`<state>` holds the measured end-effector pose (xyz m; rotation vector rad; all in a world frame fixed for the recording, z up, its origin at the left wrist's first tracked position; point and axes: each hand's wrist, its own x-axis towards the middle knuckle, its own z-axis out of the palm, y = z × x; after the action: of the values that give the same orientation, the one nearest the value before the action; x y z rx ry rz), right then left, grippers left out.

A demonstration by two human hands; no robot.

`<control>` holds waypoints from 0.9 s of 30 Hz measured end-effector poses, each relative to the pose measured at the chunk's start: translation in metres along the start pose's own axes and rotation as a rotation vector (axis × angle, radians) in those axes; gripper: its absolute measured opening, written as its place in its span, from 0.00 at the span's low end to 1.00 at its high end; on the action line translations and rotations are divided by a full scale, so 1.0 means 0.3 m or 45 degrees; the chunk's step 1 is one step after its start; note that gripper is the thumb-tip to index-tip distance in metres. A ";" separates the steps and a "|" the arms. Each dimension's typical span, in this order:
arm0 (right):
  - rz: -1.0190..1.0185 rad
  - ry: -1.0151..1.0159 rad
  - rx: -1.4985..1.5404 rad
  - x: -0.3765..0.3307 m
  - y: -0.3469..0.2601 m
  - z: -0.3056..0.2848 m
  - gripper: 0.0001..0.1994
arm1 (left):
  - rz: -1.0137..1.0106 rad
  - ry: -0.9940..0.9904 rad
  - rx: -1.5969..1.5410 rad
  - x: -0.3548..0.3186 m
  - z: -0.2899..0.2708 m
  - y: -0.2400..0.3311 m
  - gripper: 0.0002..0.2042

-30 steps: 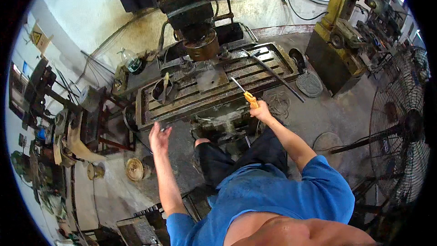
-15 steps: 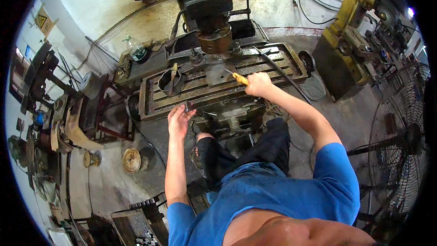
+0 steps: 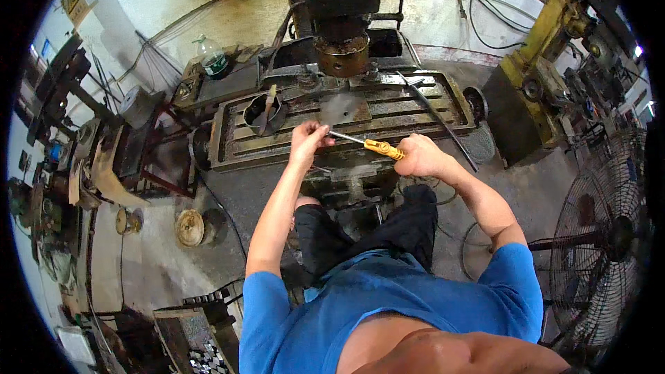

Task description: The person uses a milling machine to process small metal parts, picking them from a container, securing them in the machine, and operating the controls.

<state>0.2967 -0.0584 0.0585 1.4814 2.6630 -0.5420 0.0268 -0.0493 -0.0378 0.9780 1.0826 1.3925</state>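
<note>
In my right hand (image 3: 421,156) is a yellow air blow gun (image 3: 381,147), my fingers closed around its rear end. Its thin metal nozzle (image 3: 348,138) points left toward my left hand (image 3: 309,142). Pinched fingers of that hand hold a small metal piece (image 3: 328,131) right by the nozzle tip; most of the piece is hidden. Both hands are above the near edge of a slotted machine table (image 3: 239,156). On the table's left part stands a metal pot (image 3: 273,121) with a brush (image 3: 269,102) in it.
Above the table hangs a rusty round machine head (image 3: 341,55). A long bar (image 3: 440,121) lies slanting across the table's right side. A large fan (image 3: 596,235) stands at right, a yellow machine (image 3: 516,90) behind it. A bucket (image 3: 190,227) sits on the floor at left.
My left hand has risen rightward with the small metal piece to the nozzle. My right hand has drawn the blow gun down and right, away from the table's middle.
</note>
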 end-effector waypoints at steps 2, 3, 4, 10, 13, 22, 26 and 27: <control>0.022 0.061 0.003 -0.016 0.032 0.001 0.15 | 0.243 0.073 0.767 0.075 0.062 -0.011 0.12; 0.035 0.090 0.010 -0.023 0.051 -0.003 0.15 | 0.442 0.072 1.096 0.100 0.084 -0.008 0.11; 0.045 0.117 0.015 -0.028 0.072 -0.008 0.15 | 0.646 0.074 1.422 0.122 0.105 -0.006 0.11; -0.039 0.213 0.608 0.016 0.184 -0.096 0.07 | 0.598 0.068 1.809 0.309 0.134 -0.043 0.11; -0.386 0.520 1.640 0.046 0.222 -0.062 0.13 | 0.531 0.050 1.838 0.313 0.150 -0.029 0.12; 0.116 0.582 1.148 0.204 0.398 0.438 0.15 | 0.541 -0.034 1.822 0.283 0.165 -0.010 0.11; 0.389 0.508 0.628 0.158 0.357 0.393 0.15 | 0.536 -0.054 1.783 0.314 0.170 -0.017 0.10; 0.384 0.528 0.656 0.134 0.349 0.373 0.15 | 0.553 -0.048 1.767 0.329 0.175 -0.024 0.10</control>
<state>0.3477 -0.0115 -0.0838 2.3136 2.6079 -1.0520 0.0698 0.0540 -0.0322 2.2968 1.9087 0.7611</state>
